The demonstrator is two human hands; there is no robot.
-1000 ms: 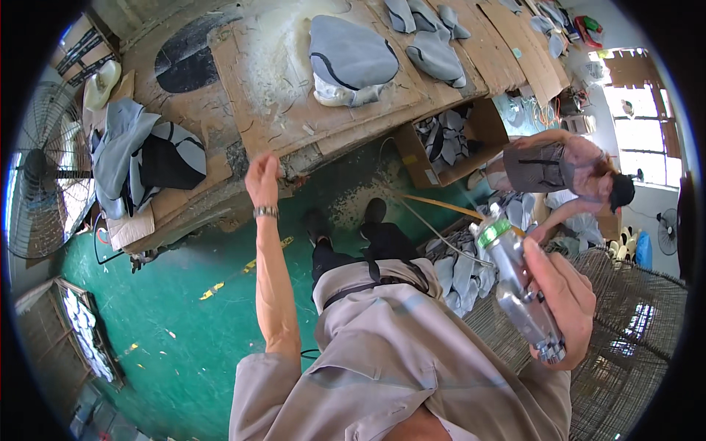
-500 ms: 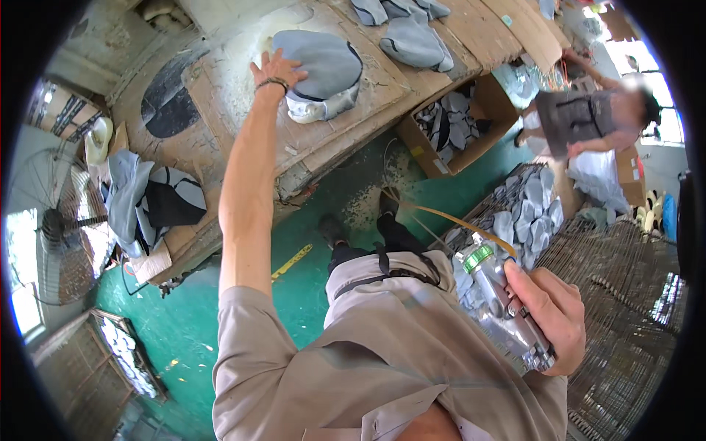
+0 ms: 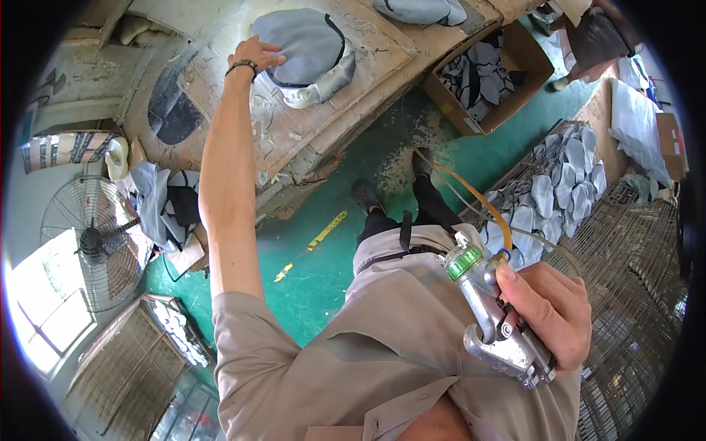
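Note:
My left hand (image 3: 254, 56) reaches far forward over the bench, its fingers lying on the left edge of a rounded grey fabric piece (image 3: 300, 45) with a black edge strip. A whitish padded piece (image 3: 318, 92) shows beneath the fabric's near edge. Close to my body, my right hand (image 3: 548, 309) is wrapped round a metal spray gun (image 3: 485, 294) with a green ring. Hoses, one of them orange (image 3: 482, 197), run off from the gun toward the floor by my feet.
More grey pieces (image 3: 423, 10) lie farther right on the bench (image 3: 368, 110). A cardboard box (image 3: 467, 125) of grey and black pieces stands on the floor. Several grey pieces (image 3: 540, 198) cover a woven rack (image 3: 618, 250) at right. Left is a fan (image 3: 92, 241); a co-worker (image 3: 599, 44) stands far right.
The view has shifted, and my left fingers, spread before, now lie closer together at the fabric's left edge. The spray gun stays in my right hand. The co-worker is now partly out of view.

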